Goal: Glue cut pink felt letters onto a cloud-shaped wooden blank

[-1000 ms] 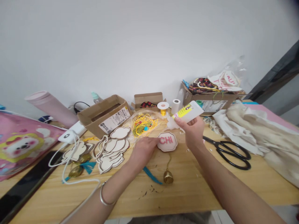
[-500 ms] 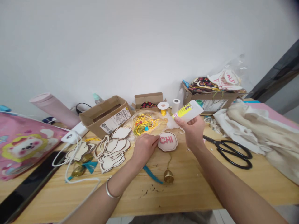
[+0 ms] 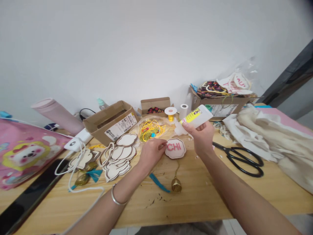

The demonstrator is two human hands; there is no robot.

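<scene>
A scalloped fabric-faced plaque (image 3: 175, 148) with pink letters "CHI" is in the middle of the table. The fingers of my left hand (image 3: 152, 150) are closed in a pinch at its left edge; the fingertips are partly hidden. My right hand (image 3: 204, 135) is wrapped around a white glue bottle (image 3: 197, 117) with a yellow label, tilted with its narrow end down to the left, above and right of the plaque. Below the plaque lie a brass bell (image 3: 176, 185) on a cord and a blue tassel (image 3: 158, 183).
Black scissors (image 3: 244, 160) lie right of my right hand, near crumpled cloth (image 3: 264, 133). Wooden cloud-shaped pieces (image 3: 118, 160) are stacked at left. Behind are an open cardboard box (image 3: 111, 120), tangled yellow cords (image 3: 151, 129), a yellow spool (image 3: 171, 114) and a full box (image 3: 222, 106).
My left hand has shifted very slightly, with its knuckles a little higher, still at the plaque's left edge. The glue bottle and my right hand have hardly moved.
</scene>
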